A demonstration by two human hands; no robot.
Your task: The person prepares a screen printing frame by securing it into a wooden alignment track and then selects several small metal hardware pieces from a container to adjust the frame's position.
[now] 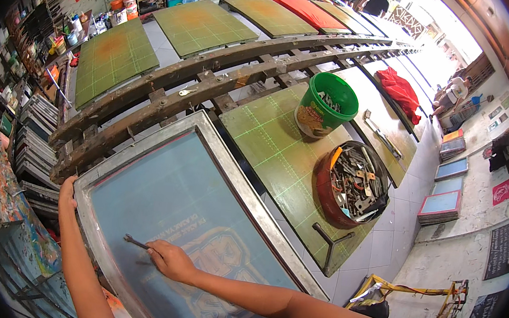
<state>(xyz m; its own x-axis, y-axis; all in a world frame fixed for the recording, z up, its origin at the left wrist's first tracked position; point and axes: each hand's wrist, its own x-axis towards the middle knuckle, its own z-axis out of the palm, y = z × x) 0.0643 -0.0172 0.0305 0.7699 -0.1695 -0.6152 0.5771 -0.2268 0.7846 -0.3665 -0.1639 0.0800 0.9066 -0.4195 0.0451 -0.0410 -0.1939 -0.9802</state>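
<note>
A silk screen with a metal frame [224,170] and blue-grey mesh lies tilted across the green board in front of me. A reversed design shows in its mesh. My left hand [69,192] grips the frame's outer edge at the left corner. Over the mesh, my right hand [170,262] is closed around a dark wrench [134,242], whose head points left. Whether the wrench touches the mesh I cannot tell. On the green board [269,133] stand a green bucket [313,112] of metal parts and a round red tin [326,197] full of tools. A three-armed lug wrench [330,250] lies near the board's corner.
Wooden rails [212,85] run past the boards. A key-like metal piece [187,92] sits on one. Red cloth [398,91] drapes over a farther board near a brush-like tool [382,134]. Stacked frames [41,140] stand left; a yellow metal frame [412,290] stands right. People [377,2] are in the background.
</note>
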